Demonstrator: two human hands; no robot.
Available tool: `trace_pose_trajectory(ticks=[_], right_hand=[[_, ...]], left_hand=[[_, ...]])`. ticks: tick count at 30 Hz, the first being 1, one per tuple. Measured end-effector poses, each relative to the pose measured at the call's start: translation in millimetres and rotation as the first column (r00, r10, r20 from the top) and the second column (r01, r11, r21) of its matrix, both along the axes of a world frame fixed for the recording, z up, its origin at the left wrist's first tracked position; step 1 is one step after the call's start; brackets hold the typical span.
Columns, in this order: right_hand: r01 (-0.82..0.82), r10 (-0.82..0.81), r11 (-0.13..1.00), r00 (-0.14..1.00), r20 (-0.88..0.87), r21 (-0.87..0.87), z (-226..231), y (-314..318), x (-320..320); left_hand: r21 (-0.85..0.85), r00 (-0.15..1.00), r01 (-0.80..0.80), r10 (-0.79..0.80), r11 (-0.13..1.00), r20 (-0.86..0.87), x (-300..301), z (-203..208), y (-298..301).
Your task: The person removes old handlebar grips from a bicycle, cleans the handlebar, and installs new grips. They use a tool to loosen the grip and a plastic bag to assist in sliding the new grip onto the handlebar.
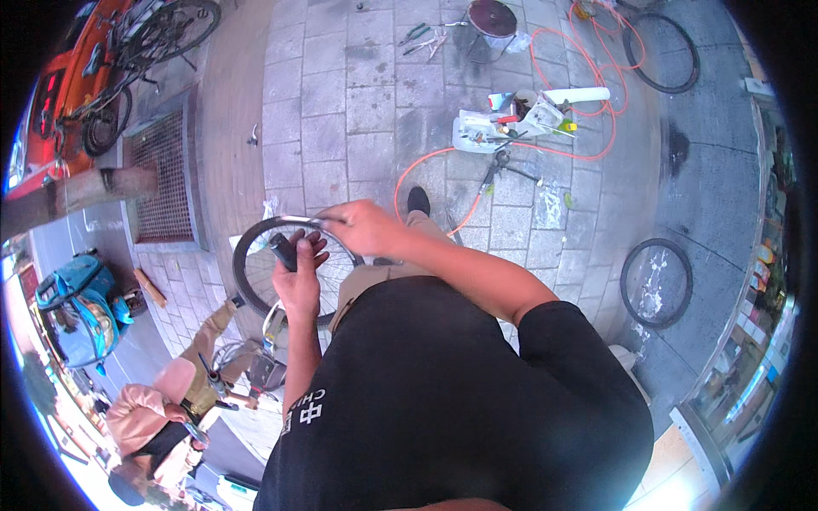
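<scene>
In front of me, at left of centre, stands a spoked bicycle wheel (247,279) with a black tyre. My right hand (368,228) is closed at the wheel's far right edge, its fingers pinching the tyre. Inside the wheel's outline, my left hand (300,277) is turned palm up, some fingers curled and parted. A short black cylindrical handle (282,250) lies along its thumb and appears to be held there. The left hand's fingertips are close to the rim. My own body and arms hide the wheel's near right part.
A tray of tools (477,134), pliers (417,34) and an orange hose (400,183) lie on the paving ahead. Beyond them is a round stool (492,19). Loose tyres (656,284) lie at right. A seated person (153,417) with a phone is at lower left.
</scene>
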State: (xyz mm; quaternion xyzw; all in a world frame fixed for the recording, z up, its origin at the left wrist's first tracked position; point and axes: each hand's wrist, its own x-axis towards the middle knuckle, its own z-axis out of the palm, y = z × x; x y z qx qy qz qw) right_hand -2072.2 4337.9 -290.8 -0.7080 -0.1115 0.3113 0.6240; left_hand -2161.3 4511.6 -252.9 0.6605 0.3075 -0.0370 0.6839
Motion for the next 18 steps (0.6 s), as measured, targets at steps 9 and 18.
trace_pose_trajectory(ticks=[9, 18], right_hand=[[-0.037, 0.042, 0.99, 0.998, 0.037, -0.137, -3.5, 7.4, 104.1], [0.093, -0.204, 0.852, 0.966, -0.162, -0.516, -79.7, -71.5, 252.8]], left_hand=[[-0.171, 0.968, -0.243, 0.249, 0.955, 0.015, 126.4, -34.8, 2.2], [-0.069, 0.966, -0.219, 0.207, 0.973, -0.152, 304.2, -84.4, 40.7]])
